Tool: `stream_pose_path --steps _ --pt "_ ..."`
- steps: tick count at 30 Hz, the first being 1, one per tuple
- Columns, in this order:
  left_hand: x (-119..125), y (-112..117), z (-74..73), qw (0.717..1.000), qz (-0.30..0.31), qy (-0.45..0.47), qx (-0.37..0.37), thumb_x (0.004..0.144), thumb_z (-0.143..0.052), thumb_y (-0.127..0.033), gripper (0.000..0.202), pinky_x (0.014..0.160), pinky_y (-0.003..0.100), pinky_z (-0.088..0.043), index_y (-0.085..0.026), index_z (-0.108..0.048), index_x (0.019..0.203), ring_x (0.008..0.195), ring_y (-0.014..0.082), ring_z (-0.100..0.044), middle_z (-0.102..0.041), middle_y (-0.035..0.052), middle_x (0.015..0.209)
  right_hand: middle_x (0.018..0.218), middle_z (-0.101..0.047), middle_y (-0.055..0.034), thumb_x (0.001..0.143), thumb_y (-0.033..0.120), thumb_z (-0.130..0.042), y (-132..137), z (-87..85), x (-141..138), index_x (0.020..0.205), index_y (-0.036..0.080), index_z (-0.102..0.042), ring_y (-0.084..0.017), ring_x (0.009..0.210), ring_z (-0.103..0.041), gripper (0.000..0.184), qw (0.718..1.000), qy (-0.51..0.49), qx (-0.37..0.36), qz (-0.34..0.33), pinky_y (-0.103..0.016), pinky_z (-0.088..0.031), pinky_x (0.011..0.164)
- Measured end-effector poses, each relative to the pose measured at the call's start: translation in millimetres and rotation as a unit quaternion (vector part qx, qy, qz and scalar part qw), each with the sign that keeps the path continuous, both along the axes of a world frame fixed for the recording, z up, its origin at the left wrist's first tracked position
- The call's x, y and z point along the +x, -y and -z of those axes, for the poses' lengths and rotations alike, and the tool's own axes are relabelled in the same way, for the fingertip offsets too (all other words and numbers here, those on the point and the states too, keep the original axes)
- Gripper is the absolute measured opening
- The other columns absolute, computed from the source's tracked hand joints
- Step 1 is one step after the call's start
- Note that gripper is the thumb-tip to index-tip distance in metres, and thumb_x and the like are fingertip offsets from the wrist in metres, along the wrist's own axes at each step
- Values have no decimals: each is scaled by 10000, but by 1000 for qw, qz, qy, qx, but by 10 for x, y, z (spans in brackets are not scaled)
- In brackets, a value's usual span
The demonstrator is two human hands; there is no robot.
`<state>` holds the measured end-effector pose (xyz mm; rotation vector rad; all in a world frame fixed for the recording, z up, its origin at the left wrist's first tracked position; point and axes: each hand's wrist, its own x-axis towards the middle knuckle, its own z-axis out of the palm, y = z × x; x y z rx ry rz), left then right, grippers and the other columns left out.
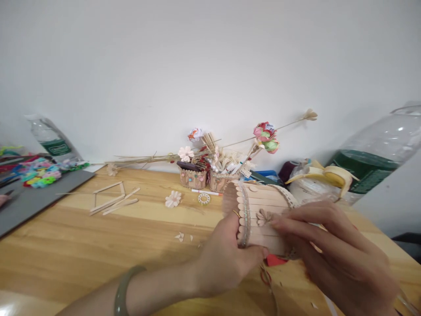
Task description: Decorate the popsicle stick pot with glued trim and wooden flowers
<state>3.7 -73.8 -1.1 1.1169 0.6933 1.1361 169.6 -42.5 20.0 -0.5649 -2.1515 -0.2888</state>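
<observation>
A cylinder of wooden craft sticks (266, 195) lies on its side above the table, with glittery trim round its near-left end and lace trim at the other. My left hand (225, 259) grips that left end, fingers inside the opening and thumb along the outer wall. On the sticks sits a small flower of pale petals (262, 217). The fingertips of my right hand (342, 245) are pinched together at the flower's right side, touching it. Whatever lies between them is hidden.
Behind stand decorated pots (193, 177) with flowers and pens. A loose white flower (173, 199), a tape ring (204, 199) and thin wooden sticks (115, 199) lie leftward. A peeled banana (338, 175) and a large bottle (378, 153) are at right. Red-handled scissors (265, 276) lie below.
</observation>
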Motion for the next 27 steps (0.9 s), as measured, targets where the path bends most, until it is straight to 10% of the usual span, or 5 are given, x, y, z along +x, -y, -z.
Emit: stream_pose_path --steps 27 --pt "-15 8 -24 1000 -3 9 5 719 -553 -34 431 943 329 -433 -181 -515 1122 1103 206 -571 -628 52 1162 792 -590 -10 800 75 -544 10 2 -25 879 244 -612 -147 751 -529 199 998 -25 -54 -5 -292 -427 611"
